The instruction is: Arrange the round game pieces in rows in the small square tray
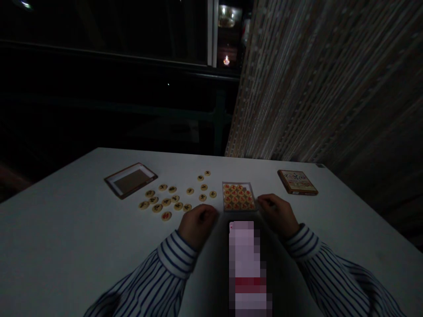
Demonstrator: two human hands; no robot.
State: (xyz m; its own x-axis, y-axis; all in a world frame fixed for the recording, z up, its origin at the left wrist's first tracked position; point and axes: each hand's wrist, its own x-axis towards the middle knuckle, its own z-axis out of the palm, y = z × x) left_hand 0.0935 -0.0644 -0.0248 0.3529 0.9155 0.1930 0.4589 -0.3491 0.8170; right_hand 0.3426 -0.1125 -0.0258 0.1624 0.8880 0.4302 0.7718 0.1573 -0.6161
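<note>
Both hands rest on the white table on either side of a small clear tray (255, 207) of round xiangqi pieces (238, 197) with red characters. The tray's far right corner has a gap without a piece. My left hand (197, 225) is curled into a loose fist left of the tray, nothing visible in it. My right hand (278, 215) is likewise curled, close to the tray's right edge. Loose pieces with dark characters (166, 202) lie face up beyond and left of my left hand. One red-marked piece (166, 216) lies nearest me among them.
An open, shallow brown-rimmed box part (115, 191) lies at the left. A printed box part (298, 182) sits at the right. Between my forearms is a blurred-out pinkish object (244, 255). A string curtain (280, 88) hangs behind the table's far edge. The room is dim.
</note>
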